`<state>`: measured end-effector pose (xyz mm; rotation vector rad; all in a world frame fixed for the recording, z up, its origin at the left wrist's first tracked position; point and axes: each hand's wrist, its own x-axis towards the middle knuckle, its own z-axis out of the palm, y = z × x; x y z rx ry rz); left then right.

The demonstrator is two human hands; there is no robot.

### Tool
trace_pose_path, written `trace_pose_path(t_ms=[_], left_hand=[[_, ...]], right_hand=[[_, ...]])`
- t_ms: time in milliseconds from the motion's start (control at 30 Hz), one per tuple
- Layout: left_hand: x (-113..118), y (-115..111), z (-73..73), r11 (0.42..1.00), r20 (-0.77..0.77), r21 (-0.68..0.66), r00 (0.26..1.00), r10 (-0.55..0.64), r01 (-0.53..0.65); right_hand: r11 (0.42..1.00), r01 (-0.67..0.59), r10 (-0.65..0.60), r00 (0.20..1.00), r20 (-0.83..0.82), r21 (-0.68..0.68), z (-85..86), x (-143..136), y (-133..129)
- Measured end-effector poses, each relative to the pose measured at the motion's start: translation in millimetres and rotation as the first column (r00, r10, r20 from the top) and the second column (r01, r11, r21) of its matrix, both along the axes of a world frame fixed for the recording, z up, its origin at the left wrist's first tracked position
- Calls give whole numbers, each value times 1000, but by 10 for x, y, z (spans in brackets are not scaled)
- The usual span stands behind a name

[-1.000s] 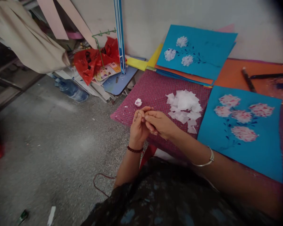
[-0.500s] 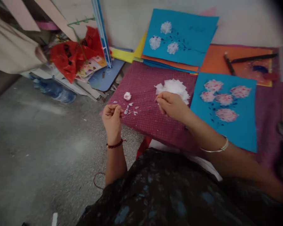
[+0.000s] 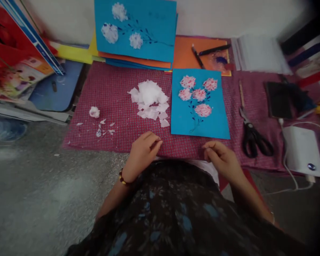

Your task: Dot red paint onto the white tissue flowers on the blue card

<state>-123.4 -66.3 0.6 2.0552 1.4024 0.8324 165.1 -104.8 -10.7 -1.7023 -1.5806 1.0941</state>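
My left hand [image 3: 144, 153] hovers at the table's near edge, below the heap of white paper pieces [image 3: 150, 94]. Its thumb and fingers are drawn together; anything between them is too small or hidden to make out. Over the same edge, my right hand [image 3: 221, 158] is curled with thumb against fingers, just below a blue sheet [image 3: 213, 124] bearing pink-and-white paper flowers [image 3: 203, 110] and painted dark leaves. Whether it holds anything is hidden. A small crumpled white paper ball [image 3: 94, 112] and paper scraps [image 3: 104, 131] lie on the left of the checked cloth [image 3: 117, 137].
Another blue sheet with white flowers [image 3: 136, 41] leans at the back on stacked coloured sheets. Dark pens [image 3: 214, 49] lie on an orange sheet [image 3: 184, 49]. To the right are black-handled scissors [image 3: 256, 140], a dark phone-like slab [image 3: 278, 99] and a white cabled box [image 3: 302, 151].
The view has swung right. Both hands have drawn back to the table's near edge, and my right hand has left the paper heap for a place below the pink-flower sheet.
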Motion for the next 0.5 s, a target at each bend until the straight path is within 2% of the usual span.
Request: trace_pose_path(t_ms=[67,133,167,233,367,500], left_hand=[[-135,-21,1,984,19,51,985,170,-171],[-279,-70,-13,945,19,83,948,316,-317],[-332,-103,-27,937,0,82,940,342,-341],[-379,-175,-67,948,-45,66,948,316,-312],[-310,-283,-163,965,-93,51,961,261,-257],[-266,-293,-212,928,-62,91,928,368,-361]], right_hand=[[999,-27,23,993,112,41,-16,10,-51],[997,-48,37,983,178,56,-21,31,-41],[997,-56,45,980,194,52,-25,45,-20],[996,-78,69,975,211,35,-42,72,38],[991,-135,129,973,192,16,-90,115,142],[991,-133,131,986,106,10,-140,181,179]])
